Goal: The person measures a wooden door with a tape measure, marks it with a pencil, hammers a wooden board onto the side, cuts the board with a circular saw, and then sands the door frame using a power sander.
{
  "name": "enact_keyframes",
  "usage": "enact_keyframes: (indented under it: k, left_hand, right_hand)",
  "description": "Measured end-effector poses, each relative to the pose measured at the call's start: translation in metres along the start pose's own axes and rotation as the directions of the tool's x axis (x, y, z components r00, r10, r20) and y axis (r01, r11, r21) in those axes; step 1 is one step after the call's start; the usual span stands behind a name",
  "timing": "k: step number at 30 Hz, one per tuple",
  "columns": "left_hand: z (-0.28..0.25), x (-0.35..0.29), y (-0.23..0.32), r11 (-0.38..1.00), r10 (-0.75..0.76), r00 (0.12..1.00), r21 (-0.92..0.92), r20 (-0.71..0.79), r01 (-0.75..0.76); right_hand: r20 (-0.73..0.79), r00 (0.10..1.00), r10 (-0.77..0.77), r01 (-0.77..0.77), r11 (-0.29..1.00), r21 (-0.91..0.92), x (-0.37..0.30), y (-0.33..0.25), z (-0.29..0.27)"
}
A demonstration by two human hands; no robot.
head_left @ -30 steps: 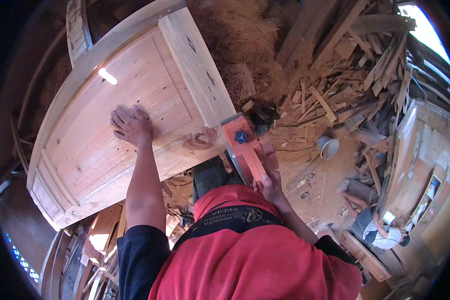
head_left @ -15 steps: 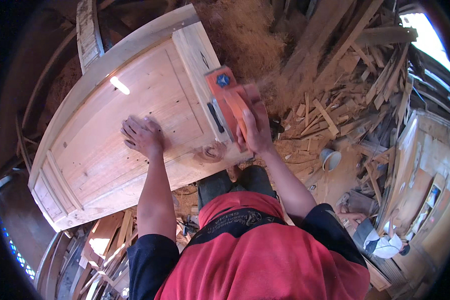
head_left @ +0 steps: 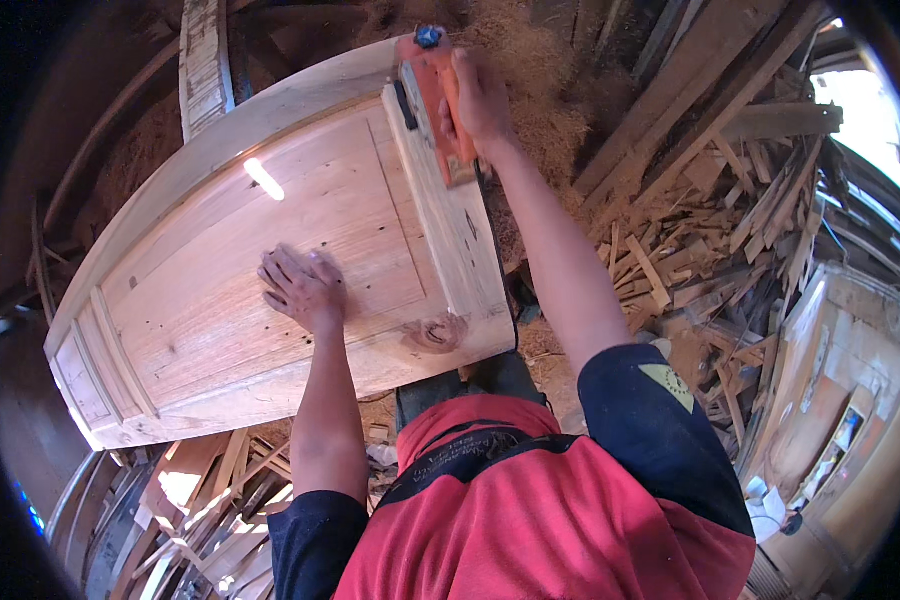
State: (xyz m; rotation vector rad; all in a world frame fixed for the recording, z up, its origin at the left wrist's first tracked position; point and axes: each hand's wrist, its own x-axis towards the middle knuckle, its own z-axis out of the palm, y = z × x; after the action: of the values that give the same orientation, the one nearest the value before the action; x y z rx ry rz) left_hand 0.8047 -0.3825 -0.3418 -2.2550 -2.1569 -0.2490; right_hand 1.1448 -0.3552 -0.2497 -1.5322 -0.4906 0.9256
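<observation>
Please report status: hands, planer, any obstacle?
Left hand resting on wooden panel. Right hand gripping orange planer at panel's far right corner. Nothing seen blocking planer; scrap wood lies right.

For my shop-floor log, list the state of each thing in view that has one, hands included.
Arched wooden panel: broad face up, bare wood, unpainted
Electric planer: on the panel's right-hand end, at the upper corner; running or not, cannot tell
Left hand: open, fingers spread, on the panel's face
Right hand: closed around the planer's handle
Wood offcuts: loose, piled untidily
</observation>
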Motion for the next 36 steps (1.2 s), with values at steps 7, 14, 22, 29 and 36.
enact_keyframes:
  k: [7,14,22,29,36]
  left_hand:
    - [0.003,-0.001,-0.006,1.0,0.003,1.0,-0.01,-0.001,-0.004]
    - [0.004,-0.003,0.0,0.999,0.027,1.0,-0.03,0.013,-0.027]
    - [0.01,-0.006,-0.005,0.999,0.027,0.999,-0.021,-0.029,-0.028]
    - [0.012,-0.007,-0.006,1.0,0.002,1.0,0.011,0.006,-0.002]
    - [0.002,-0.005,0.003,1.0,0.008,0.995,-0.001,0.1,-0.008]
  right_hand:
    - [0.008,0.85,-0.527,0.494,0.791,-0.362,0.112,-0.026,0.022]
    - [-0.272,0.743,-0.611,0.513,0.781,-0.356,0.024,0.01,0.013]
    - [-0.017,0.973,0.232,-0.23,0.971,0.062,-0.381,0.076,-0.095]
    - [0.005,0.957,0.289,-0.288,0.957,-0.041,-0.49,0.121,-0.129]
    - [0.005,0.966,0.258,-0.258,0.966,-0.003,-0.38,0.081,-0.105]
